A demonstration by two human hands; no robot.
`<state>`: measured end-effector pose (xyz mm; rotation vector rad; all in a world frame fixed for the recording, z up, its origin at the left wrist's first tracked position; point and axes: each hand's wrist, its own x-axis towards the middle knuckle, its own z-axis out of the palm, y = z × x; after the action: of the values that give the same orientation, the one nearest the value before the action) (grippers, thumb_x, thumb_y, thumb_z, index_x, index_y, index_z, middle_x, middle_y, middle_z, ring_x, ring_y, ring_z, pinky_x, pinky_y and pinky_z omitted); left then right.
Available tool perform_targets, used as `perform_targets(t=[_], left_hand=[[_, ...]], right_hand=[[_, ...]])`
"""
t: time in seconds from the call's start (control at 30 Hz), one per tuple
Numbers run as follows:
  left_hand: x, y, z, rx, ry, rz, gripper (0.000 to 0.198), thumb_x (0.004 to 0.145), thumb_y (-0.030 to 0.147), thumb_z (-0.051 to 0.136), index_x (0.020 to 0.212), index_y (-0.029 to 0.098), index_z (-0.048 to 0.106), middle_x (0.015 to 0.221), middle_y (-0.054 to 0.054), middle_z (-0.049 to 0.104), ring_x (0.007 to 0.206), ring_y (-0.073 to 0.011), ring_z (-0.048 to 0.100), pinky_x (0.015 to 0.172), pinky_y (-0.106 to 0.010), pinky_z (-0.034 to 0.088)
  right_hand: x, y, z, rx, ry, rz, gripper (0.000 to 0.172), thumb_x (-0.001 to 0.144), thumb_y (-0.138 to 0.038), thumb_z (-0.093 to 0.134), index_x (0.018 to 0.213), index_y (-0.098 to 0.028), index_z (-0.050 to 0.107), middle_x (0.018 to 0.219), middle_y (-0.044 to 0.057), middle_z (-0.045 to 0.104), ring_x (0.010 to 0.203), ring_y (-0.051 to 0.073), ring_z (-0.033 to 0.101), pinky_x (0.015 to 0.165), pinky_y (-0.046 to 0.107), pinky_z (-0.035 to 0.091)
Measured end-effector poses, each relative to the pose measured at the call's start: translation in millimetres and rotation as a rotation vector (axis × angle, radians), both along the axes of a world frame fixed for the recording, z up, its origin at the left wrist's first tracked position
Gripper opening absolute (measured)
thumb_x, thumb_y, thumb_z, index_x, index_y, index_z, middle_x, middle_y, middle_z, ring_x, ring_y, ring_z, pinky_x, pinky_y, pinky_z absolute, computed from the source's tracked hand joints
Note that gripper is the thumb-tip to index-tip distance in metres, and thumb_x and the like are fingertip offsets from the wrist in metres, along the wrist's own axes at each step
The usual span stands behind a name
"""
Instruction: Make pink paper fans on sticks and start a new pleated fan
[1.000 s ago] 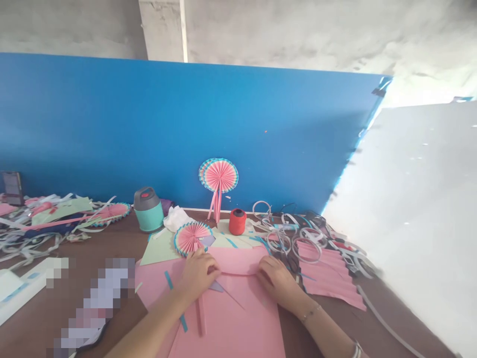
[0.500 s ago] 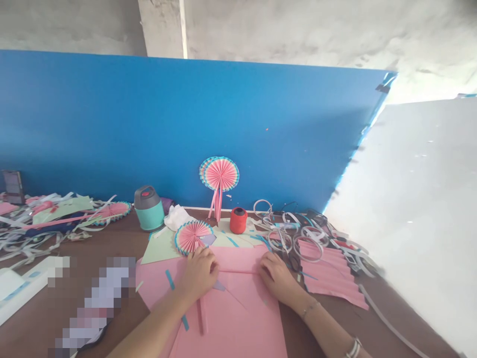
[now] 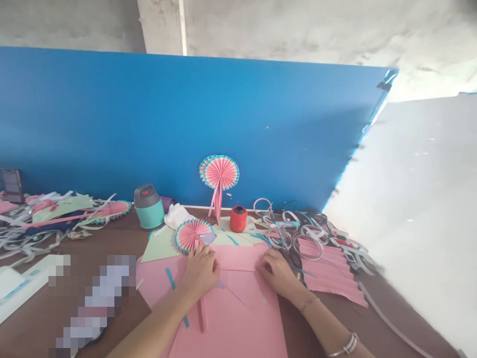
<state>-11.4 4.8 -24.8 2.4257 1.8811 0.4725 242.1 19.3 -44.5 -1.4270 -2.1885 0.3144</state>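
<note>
A large pink paper sheet (image 3: pixel 238 318) lies on the brown table in front of me, its far edge turned over in a narrow fold. My left hand (image 3: pixel 201 272) presses on the left end of that fold with curled fingers. My right hand (image 3: pixel 276 272) presses on the right end in the same way. A thin pink strip and short blue strips lie on the sheet below my left hand. A pink pleated paper fan (image 3: pixel 193 235) with a blue rim lies just beyond my left hand.
A red thread spool (image 3: pixel 238 219), a teal flask (image 3: pixel 149 207) and a standing pink fan (image 3: pixel 219 174) line the blue partition (image 3: pixel 149 124). Pleated pink paper (image 3: pixel 328 273) and white paper rings (image 3: pixel 298 238) lie at the right. Paper scraps (image 3: pixel 44 219) pile up at the left.
The raised roll of the pink sheet's far edge has been pressed flat into a crease. Both hands have shifted slightly forward along it.
</note>
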Motion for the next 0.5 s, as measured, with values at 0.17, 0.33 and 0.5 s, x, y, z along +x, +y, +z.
perform_targets(t=[0.17,0.33,0.5], left_hand=[[2.9,-2.7,4.8,0.001,-0.042,-0.102,0.034,0.075,0.009,0.044,0.101,0.023,0.06,0.104,-0.006,0.058,0.102,-0.0235,0.047,0.086,-0.04,0.037],[5.3,-4.6,6.6,0.0,0.071,-0.351,0.066,0.071,0.003,0.049,0.124,0.042,0.05,0.14,0.0,0.039,0.132,-0.0275,0.024,0.105,-0.052,0.02],[3.5,-4.5,3.1,-0.03,0.127,-0.405,0.067,0.072,0.003,0.052,0.125,0.045,0.049,0.148,0.003,0.029,0.138,-0.027,0.014,0.108,-0.056,0.012]], right_hand=[[0.7,1.9,-1.5,-0.002,0.003,0.008,0.023,0.082,-0.02,0.05,0.06,-0.019,0.049,0.077,0.005,0.054,0.079,0.02,0.052,0.073,0.035,0.043],[0.7,1.4,-0.6,0.015,-0.004,0.009,0.021,0.081,-0.019,0.049,0.061,-0.018,0.052,0.078,0.006,0.054,0.078,0.02,0.051,0.072,0.034,0.043],[-0.3,0.3,1.4,0.012,-0.024,0.011,0.021,0.082,-0.018,0.049,0.061,-0.018,0.053,0.078,0.006,0.054,0.078,0.019,0.052,0.072,0.034,0.043]])
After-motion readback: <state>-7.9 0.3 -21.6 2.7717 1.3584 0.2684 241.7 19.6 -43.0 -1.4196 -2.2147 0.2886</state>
